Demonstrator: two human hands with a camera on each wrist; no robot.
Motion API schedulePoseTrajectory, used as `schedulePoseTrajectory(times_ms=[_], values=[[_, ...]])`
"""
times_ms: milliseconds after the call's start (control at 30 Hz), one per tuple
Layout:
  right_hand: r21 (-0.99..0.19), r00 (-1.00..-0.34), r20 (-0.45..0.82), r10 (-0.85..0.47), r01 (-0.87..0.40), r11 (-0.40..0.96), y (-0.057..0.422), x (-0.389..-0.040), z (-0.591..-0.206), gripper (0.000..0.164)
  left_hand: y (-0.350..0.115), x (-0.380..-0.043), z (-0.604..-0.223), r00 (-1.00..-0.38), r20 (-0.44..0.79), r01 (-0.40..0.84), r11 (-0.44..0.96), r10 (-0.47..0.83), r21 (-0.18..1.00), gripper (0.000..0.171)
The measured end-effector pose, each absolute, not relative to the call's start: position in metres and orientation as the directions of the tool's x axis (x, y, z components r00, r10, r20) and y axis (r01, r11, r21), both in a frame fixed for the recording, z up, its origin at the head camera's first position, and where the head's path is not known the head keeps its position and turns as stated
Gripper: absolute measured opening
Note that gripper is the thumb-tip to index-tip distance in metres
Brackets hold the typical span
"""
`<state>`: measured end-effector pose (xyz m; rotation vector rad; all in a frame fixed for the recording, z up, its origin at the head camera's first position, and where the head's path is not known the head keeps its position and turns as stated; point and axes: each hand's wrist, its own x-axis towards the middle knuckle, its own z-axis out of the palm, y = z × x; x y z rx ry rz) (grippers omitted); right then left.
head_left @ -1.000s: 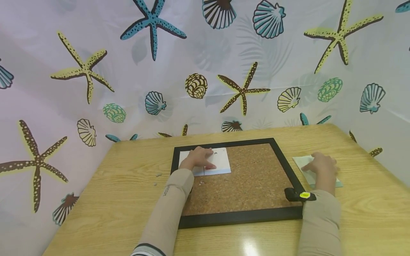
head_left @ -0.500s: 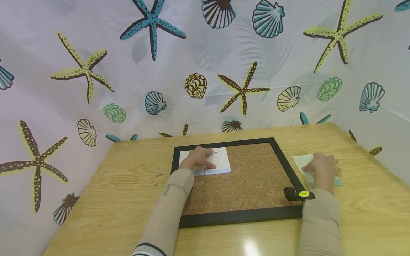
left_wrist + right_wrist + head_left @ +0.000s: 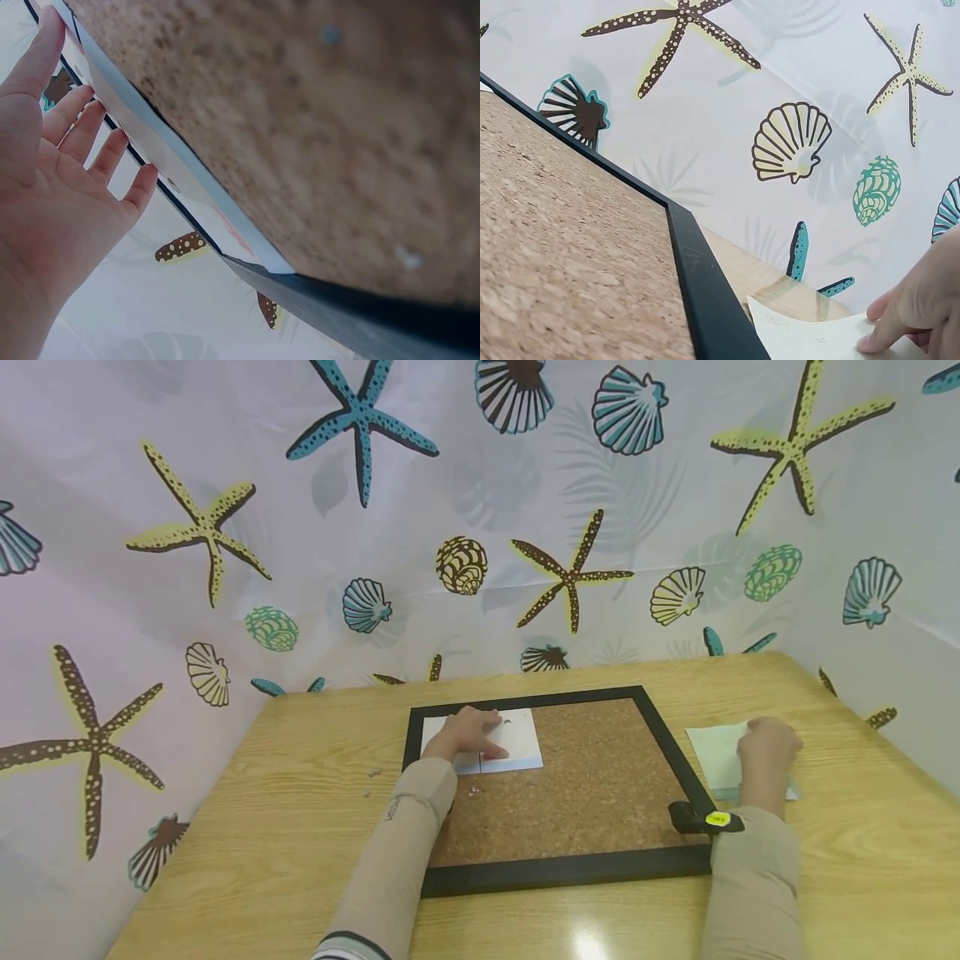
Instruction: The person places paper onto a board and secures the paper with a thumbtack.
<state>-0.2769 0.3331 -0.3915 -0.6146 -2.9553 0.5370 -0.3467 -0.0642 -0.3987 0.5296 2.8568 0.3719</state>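
Note:
My left hand (image 3: 467, 732) rests on two white cards (image 3: 521, 745) that lie side by side in the far left corner of a black-framed cork board (image 3: 585, 793). In the left wrist view, that hand's fingers (image 3: 109, 154) are spread and loosely bent, their tips touching the cards. To the right of the board, my right hand (image 3: 768, 750) is at the right edge of pale green paper (image 3: 716, 757) on the table. The right wrist view has thumb and fingers pinching the paper's edge. A second sheet partly shows beneath the top one.
Small shiny bits (image 3: 372, 772) lie on the wooden table (image 3: 300, 843) left of the board, and another cluster (image 3: 474, 791) sits on the cork below the cards. A shell-and-starfish patterned curtain (image 3: 420, 527) hangs behind and beside the table.
My right hand has shifted slightly right, from over the pale green paper to its edge, and its fingers have closed there. The left hand stays on the cards.

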Motion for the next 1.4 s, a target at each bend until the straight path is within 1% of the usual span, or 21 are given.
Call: schedulePoseTrajectory(times_ms=[233, 467, 600, 700, 767, 833, 1000, 1067, 1200, 1300, 1400], values=[[-0.546, -0.844, 0.045, 0.535, 0.427, 0.72, 0.328, -0.274, -0.387, 0.042, -0.065, -0.347, -0.399, -0.91, -0.151, 0.338, 0.903, 0.385, 0.267, 0.07], [-0.595, -0.816, 0.014, 0.578, 0.458, 0.66, 0.332, -0.274, -0.385, 0.04, -0.065, -0.347, -0.396, -0.91, -0.153, 0.34, 0.904, 0.386, 0.261, 0.071], [-0.627, -0.806, -0.002, 0.592, 0.463, 0.627, 0.331, -0.273, -0.384, 0.034, -0.065, -0.346, -0.396, -0.908, -0.151, 0.345, 0.902, 0.391, 0.26, 0.071], [-0.643, -0.804, -0.005, 0.594, 0.458, 0.614, 0.331, -0.271, -0.383, 0.031, -0.066, -0.346, -0.396, -0.905, -0.15, 0.351, 0.899, 0.398, 0.262, 0.071], [-0.645, -0.806, -0.004, 0.592, 0.454, 0.614, 0.331, -0.269, -0.382, 0.031, -0.066, -0.346, -0.395, -0.903, -0.154, 0.353, 0.898, 0.401, 0.263, 0.071], [-0.643, -0.814, -0.004, 0.58, 0.447, 0.623, 0.331, -0.269, -0.381, 0.033, -0.066, -0.346, -0.395, -0.903, -0.154, 0.354, 0.898, 0.401, 0.261, 0.071], [-0.693, -0.838, 0.012, 0.546, 0.387, 0.608, 0.328, -0.27, -0.377, 0.039, -0.068, -0.347, -0.395, -0.906, -0.149, 0.354, 0.902, 0.396, 0.247, 0.071], [-0.715, -0.844, 0.021, 0.536, 0.362, 0.598, 0.326, -0.27, -0.375, 0.041, -0.068, -0.347, -0.395, -0.906, -0.152, 0.352, 0.901, 0.396, 0.252, 0.071], [-0.721, -0.863, 0.03, 0.504, 0.331, 0.608, 0.324, -0.267, -0.368, 0.048, -0.067, -0.346, -0.394, -0.905, -0.155, 0.346, 0.898, 0.396, 0.272, 0.071], [-0.724, -0.869, 0.044, 0.493, 0.313, 0.615, 0.321, -0.265, -0.36, 0.054, -0.066, -0.345, -0.395, -0.906, -0.157, 0.343, 0.9, 0.392, 0.27, 0.071], [-0.735, -0.865, 0.064, 0.498, 0.297, 0.61, 0.318, -0.264, -0.353, 0.053, -0.066, -0.346, -0.397, -0.906, -0.158, 0.344, 0.902, 0.392, 0.26, 0.071]])
